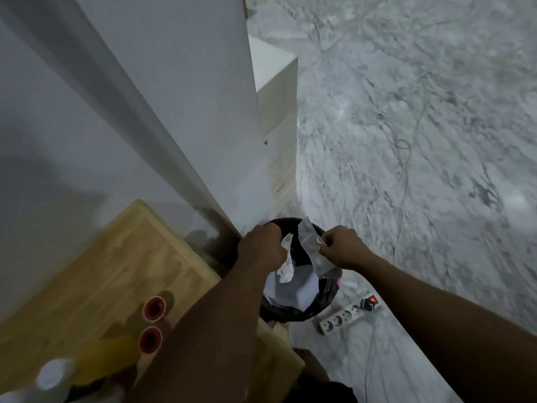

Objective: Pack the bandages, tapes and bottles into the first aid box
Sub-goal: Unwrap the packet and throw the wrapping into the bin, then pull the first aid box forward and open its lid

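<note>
I'm holding both hands over the black bin (302, 309) on the floor. My left hand (261, 248) is pinching a crumpled white wrapper (286, 269), my right hand (343, 247) is pinching a clear plastic wrapper (312, 245). Two red-capped bottles (152, 322) are sitting on the wooden table (101, 271) to my left.

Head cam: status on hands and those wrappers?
Left hand pinching white wrapper. Right hand pinching clear wrapper. Both over black bin. First aid box not visible.
</note>
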Action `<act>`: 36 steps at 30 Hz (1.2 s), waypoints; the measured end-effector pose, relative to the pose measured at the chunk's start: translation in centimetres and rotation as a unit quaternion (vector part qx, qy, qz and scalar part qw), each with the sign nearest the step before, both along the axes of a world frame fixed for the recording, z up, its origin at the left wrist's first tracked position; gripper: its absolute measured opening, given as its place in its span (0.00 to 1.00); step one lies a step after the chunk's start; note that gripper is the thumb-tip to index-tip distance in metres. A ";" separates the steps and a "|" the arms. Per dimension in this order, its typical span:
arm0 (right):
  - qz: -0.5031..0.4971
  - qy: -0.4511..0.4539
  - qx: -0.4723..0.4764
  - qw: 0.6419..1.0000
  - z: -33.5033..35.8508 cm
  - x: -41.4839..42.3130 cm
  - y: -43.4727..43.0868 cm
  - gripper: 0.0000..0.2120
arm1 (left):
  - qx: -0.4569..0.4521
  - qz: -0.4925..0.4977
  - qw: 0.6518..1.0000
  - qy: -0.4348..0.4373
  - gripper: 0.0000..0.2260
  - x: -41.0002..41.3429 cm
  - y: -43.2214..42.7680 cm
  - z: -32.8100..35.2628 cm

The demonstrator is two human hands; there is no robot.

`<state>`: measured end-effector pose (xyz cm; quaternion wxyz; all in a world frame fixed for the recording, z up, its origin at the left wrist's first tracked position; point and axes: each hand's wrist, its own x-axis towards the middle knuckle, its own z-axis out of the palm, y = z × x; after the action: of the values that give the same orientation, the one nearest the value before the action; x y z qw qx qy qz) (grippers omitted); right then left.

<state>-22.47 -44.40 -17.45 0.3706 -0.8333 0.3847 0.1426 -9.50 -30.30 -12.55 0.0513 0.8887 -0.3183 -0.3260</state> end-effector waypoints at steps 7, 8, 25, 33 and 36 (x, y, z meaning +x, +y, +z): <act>0.072 0.056 0.036 0.995 -4.6 1.1 0.0 0.15 | 0.076 -0.052 0.994 0.064 0.12 1.2 -1.4 -3.9; 0.071 0.050 0.032 0.996 -4.4 1.3 0.0 0.14 | 0.075 -0.053 0.994 0.060 0.13 1.4 -1.4 -3.5; 0.143 -0.106 -0.071 0.981 23.6 7.4 9.4 0.08 | -0.062 0.041 0.995 -0.064 0.21 2.0 10.6 22.7; 0.290 -0.196 -0.091 0.932 37.9 13.6 24.5 0.10 | -0.094 0.191 0.967 -0.141 0.20 3.9 28.3 34.1; 0.336 -0.225 -0.079 0.911 39.4 16.3 31.5 0.10 | -0.088 0.249 0.949 -0.174 0.20 4.5 35.7 35.2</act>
<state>-6.17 -12.91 21.97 0.3103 -0.9500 -0.0017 0.0361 -4.97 5.37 22.61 0.1525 0.9746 -0.1179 -0.1143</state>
